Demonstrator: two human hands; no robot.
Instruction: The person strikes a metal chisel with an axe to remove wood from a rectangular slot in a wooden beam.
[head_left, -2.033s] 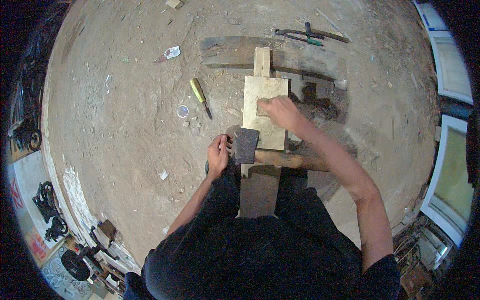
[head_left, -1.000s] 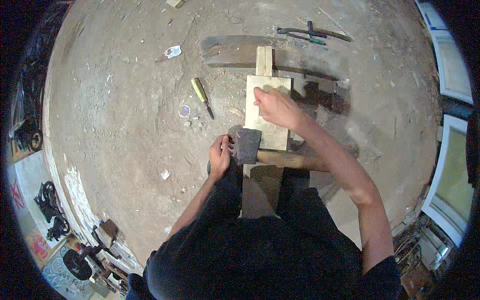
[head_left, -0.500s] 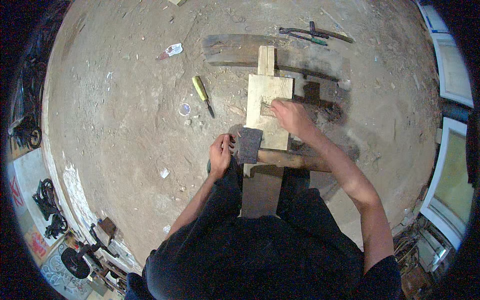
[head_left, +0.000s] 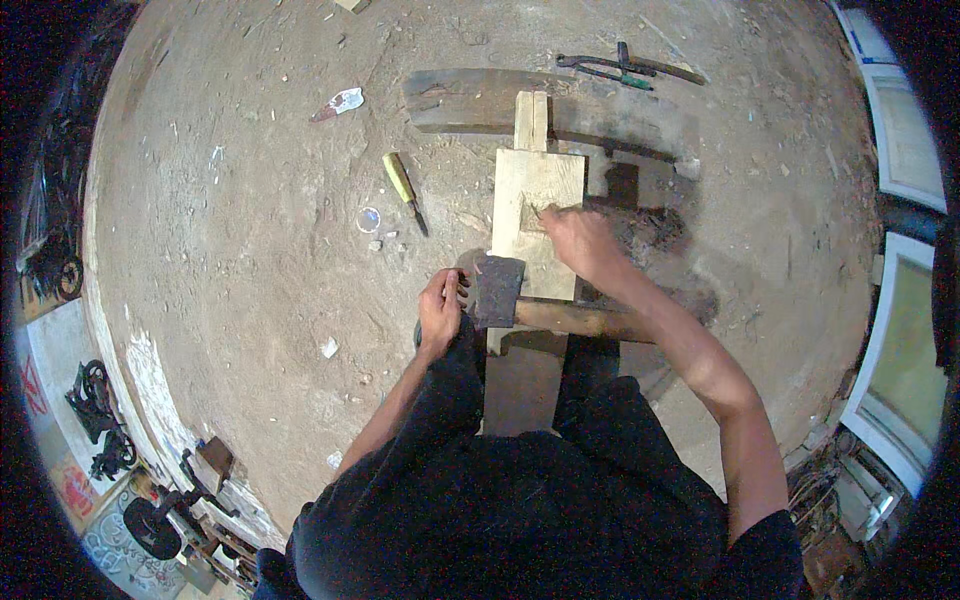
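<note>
A pale wooden board (head_left: pixel 540 172) lies in front of me, with a small marked or cut patch (head_left: pixel 530 212) near its middle. My right hand (head_left: pixel 585 243) is closed in a pinch at that patch; anything between its fingertips is too small to name. Across the board's near end rests an axe or hammer with a broad dark metal head (head_left: pixel 498 290) and a wooden handle (head_left: pixel 570 318) running right, under my right forearm. Beside the metal head, over my left knee, my left hand (head_left: pixel 440 312) has its fingers curled; whatever they may hold is hidden.
A yellow-handled chisel (head_left: pixel 400 182) lies on the dirt floor left of the board. Beyond it are a red-and-white scrap (head_left: pixel 340 104), a thick dark timber (head_left: pixel 460 100) and pincers (head_left: pixel 605 72) with another long tool. Framed panes (head_left: pixel 895 350) lean along the right; ironwork (head_left: pixel 95 420) stands left.
My right hand has shifted very slightly at the patch on the board, its fingers turning a little. My left hand, the board and the metal-headed tool stay nearly as they were.
</note>
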